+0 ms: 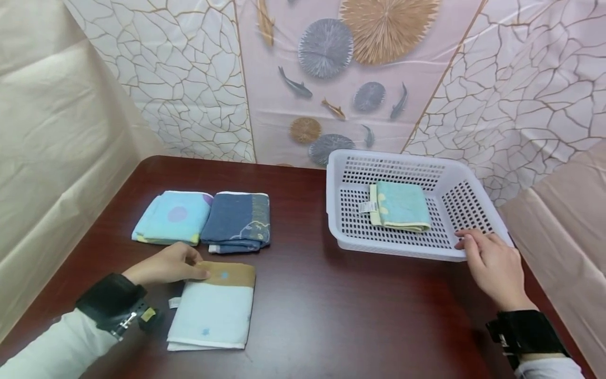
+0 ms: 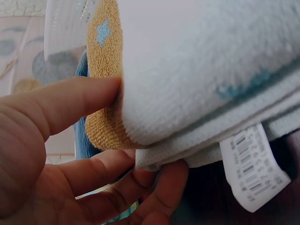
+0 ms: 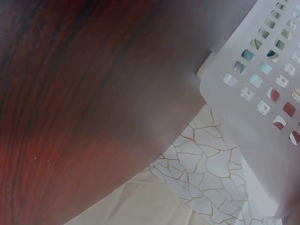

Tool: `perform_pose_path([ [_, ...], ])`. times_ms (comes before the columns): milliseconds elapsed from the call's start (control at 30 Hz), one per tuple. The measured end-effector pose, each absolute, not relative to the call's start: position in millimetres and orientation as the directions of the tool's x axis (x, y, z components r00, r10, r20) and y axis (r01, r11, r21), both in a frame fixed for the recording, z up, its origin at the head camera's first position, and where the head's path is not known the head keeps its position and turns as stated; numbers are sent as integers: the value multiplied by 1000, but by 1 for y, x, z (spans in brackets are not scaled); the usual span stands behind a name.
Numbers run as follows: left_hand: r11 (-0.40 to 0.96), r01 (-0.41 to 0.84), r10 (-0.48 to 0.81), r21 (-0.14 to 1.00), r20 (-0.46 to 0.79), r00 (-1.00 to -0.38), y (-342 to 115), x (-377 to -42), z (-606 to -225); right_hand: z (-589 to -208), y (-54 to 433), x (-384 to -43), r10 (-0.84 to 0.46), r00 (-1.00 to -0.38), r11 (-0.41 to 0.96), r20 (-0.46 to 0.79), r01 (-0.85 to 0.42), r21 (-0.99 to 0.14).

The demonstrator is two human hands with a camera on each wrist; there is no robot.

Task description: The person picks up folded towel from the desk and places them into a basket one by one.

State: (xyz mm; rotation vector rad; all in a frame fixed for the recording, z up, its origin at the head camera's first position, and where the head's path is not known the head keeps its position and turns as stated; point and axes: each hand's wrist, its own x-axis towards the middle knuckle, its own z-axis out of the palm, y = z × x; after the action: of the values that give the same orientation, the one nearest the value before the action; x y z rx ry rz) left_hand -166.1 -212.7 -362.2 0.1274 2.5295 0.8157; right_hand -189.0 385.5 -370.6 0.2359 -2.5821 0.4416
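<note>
A folded white towel (image 1: 213,310) with a tan band and small blue stars lies at the front left of the table. My left hand (image 1: 172,264) pinches its tan far left corner, thumb on top and fingers underneath. In the left wrist view, the thumb (image 2: 79,101) presses the tan band, and a white label (image 2: 253,166) hangs from the towel's edge. At the near right corner of the white plastic basket (image 1: 402,248), my right hand (image 1: 494,266) grips the rim. Inside the basket rests a folded green towel (image 1: 404,204). The right wrist view shows mostly table and basket wall (image 3: 229,117).
Behind the white towel, a folded light blue towel (image 1: 165,217) and a folded dark blue towel (image 1: 232,218) lie side by side. The dark red wooden table (image 1: 331,321) reaches back to a patterned cloth (image 1: 199,79). Plain cloth (image 1: 61,158) hangs along the left.
</note>
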Motion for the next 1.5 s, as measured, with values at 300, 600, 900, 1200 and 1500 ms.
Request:
perform_pose_path([
  [300,805,-64,243,590,-427,-871,-197,-171,-362,-371,384,-189,-56,-862,930,503,-229,-288],
  [600,799,-46,275,600,-432,-859,-177,-173,-363,-372,382,-190,-53,-859,929,510,-230,-289],
  [900,771,2,349,637,-420,-838,-157,-178,-363,-373,381,-188,-36,-858,936,513,-209,-284],
  [1200,707,73,445,703,-363,-819,-142,-182,-366,-373,380,-189,-32,-864,938,503,-199,-282],
  [1500,715,93,451,693,-356,-819,-121,-186,-370,-372,380,-188,-15,-880,939,474,-176,-296],
])
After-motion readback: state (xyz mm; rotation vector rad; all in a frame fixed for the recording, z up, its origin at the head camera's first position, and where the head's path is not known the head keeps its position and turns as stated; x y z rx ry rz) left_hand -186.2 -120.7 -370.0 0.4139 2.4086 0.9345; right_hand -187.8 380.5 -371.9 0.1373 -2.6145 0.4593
